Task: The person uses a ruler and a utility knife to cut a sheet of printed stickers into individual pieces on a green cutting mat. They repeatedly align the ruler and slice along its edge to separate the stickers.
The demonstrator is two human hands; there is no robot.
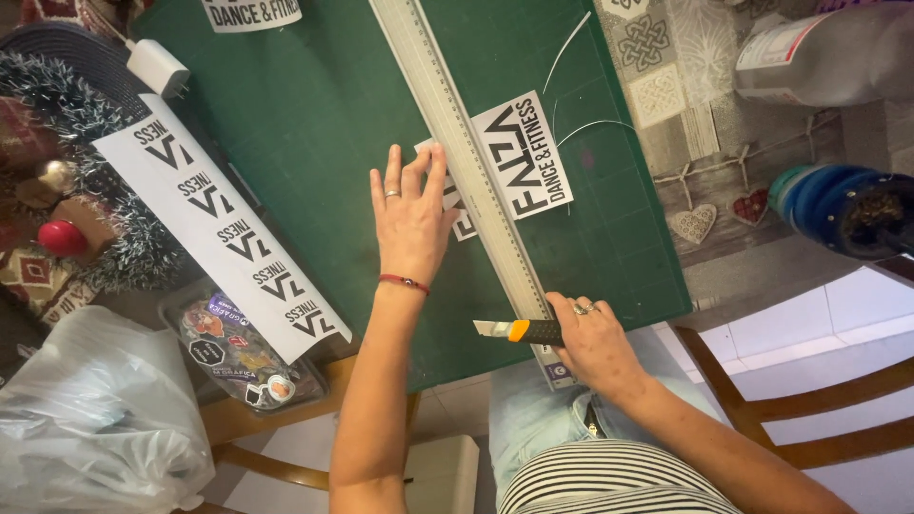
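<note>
Striped ribbed fabric (609, 485) and pale denim (533, 409) are seen nearest the camera, below the near edge of the green cutting mat (314, 114), which serves as landmark. Far left of the mat, a crinkled translucent plastic bag (90, 419) is seen, with a tinsel wreath (124, 238) and a glossy red ball (62, 238) above it. A long white paper strip (224, 228) printed with repeated black logos is laid across the mat's left edge, and a clear plastic tray (243, 357) of stickers is tucked under the strip's near end. A small white charger block (157, 67) is set at the mat's far left corner.

On the mat's middle, the left hand (411, 224) is laid flat, fingers stretched and only slightly apart, pressing a partly hidden white printed piece (462, 219) just beside a long metal ruler (457, 133). The ruler is run diagonally across the mat. Right of the ruler, touching it, a rectangular white printed label (524, 157) is laid, with thin white offcut slivers (571, 43) beyond it.

At the mat's near edge, the right hand (595, 343) is curled around a utility knife (519, 330) with a black and orange handle, its blade held against the ruler's near end. Right of the mat, a patterned cloth (666, 76), a wooden chair (809, 409) and a blue ribbed spool (828, 205) are seen.
</note>
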